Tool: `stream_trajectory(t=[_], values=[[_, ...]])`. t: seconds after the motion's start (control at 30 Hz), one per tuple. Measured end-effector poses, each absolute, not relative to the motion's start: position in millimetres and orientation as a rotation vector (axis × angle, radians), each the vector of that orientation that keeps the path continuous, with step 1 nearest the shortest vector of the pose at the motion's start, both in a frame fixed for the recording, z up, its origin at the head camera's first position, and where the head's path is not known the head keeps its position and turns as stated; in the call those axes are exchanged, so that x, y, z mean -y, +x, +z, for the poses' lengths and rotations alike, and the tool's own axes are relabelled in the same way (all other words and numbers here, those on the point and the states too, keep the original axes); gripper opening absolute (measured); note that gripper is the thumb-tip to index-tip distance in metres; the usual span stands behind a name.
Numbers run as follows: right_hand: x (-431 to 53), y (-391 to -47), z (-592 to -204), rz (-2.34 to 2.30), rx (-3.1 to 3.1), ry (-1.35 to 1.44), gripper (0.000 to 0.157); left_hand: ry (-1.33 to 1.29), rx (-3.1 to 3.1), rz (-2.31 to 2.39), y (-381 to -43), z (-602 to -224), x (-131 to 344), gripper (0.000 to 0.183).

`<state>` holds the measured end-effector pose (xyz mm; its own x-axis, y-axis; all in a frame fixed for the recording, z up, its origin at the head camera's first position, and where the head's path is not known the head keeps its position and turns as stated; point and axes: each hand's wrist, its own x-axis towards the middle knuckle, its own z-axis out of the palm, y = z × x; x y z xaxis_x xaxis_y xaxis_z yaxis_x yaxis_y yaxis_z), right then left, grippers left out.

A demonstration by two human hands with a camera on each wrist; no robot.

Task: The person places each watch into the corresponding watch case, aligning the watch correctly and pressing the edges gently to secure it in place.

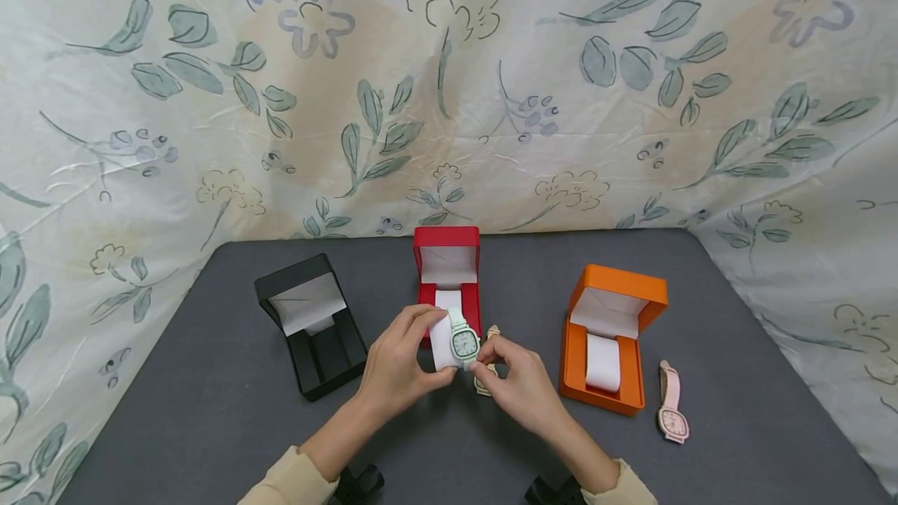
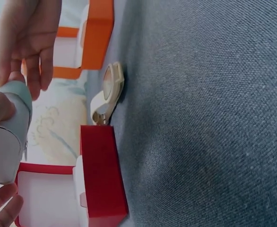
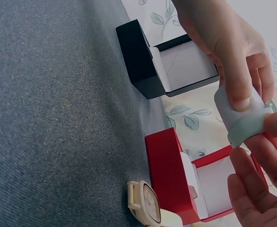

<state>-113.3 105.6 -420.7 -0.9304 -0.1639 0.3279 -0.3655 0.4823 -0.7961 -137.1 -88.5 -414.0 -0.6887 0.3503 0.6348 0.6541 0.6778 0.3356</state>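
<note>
Over our surface (image 1: 210,411), mid-frame, our left hand (image 1: 397,361) pinches the pillow (image 1: 441,347), right hand (image 1: 521,382) the watch (image 1: 464,344), maybe buckling, so next needs gentle care.

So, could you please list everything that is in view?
Table: one, dark grey, across the foreground
Fabric: one backdrop, white with floral print, behind the table
Black box: one, black, open, left
Red box: one, red, open, far centre
Orange box: one, orange, open, right
Pink watch: one, pink, right of the orange box
Cream watch: one, cream, beside the red box
Mint watch: one, pale green, held at centre
Cushions: three, white, in the red box, orange box and mint watch's strap
Wrist devices: two, black, at the wrists
Sleeves: two, cream, lower edge
Left grip: one, bare, holding one cushion
Right grip: one, bare, pinching the mint watch
</note>
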Motion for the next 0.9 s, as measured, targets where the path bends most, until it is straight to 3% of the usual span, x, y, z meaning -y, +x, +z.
stream_trajectory(t=[0.7,0.8,0.9], values=[[-107.6,-118.3,-421.0,1.409,2.543,0.588,0.025,-0.775,2.412,-0.784,-138.1,-411.9,88.1,0.068],[-110.1,-120.6,-419.8,1.45,2.55,0.601,0.034,-0.791,2.43,-0.806,-137.9,-410.6,88.9,0.068],[-112.8,-122.5,-418.7,1.501,2.549,0.623,0.053,-0.814,2.441,-0.828,-137.6,-409.1,89.4,0.068]])
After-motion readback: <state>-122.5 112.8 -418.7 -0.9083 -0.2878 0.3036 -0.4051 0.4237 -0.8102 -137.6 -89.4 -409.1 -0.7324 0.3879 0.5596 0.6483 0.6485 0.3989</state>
